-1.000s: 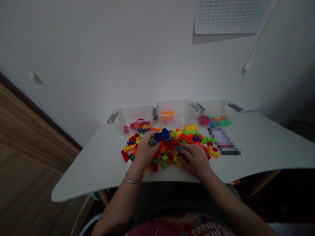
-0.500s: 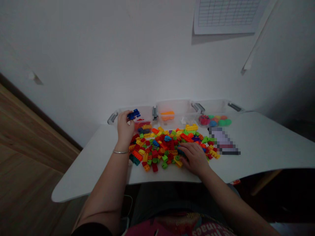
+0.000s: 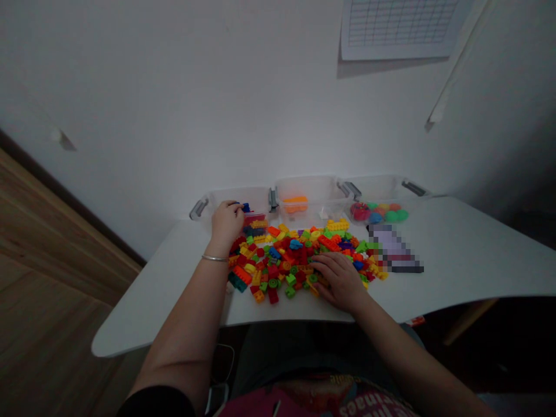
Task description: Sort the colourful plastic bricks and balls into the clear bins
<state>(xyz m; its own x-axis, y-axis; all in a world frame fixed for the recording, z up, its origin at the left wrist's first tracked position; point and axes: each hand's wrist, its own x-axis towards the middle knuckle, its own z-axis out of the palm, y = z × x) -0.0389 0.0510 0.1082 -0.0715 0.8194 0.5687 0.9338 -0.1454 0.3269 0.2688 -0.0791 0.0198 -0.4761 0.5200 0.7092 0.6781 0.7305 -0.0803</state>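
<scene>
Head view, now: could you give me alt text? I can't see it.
The left hand is at the leftmost clear bin, beside a blue piece; the right hand lies on a heap of colourful toy bricks on a white table.

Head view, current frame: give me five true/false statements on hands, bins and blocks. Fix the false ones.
1. The left hand is at the left bin. True.
2. An orange piece is in the middle bin. True.
3. The right hand is inside the middle bin. False: it is at the block pile, in front of the bins.
4. The round pieces are in the left bin. False: they are in the right bin.
5. A blue piece shows beside the left hand's fingers. True.
</scene>
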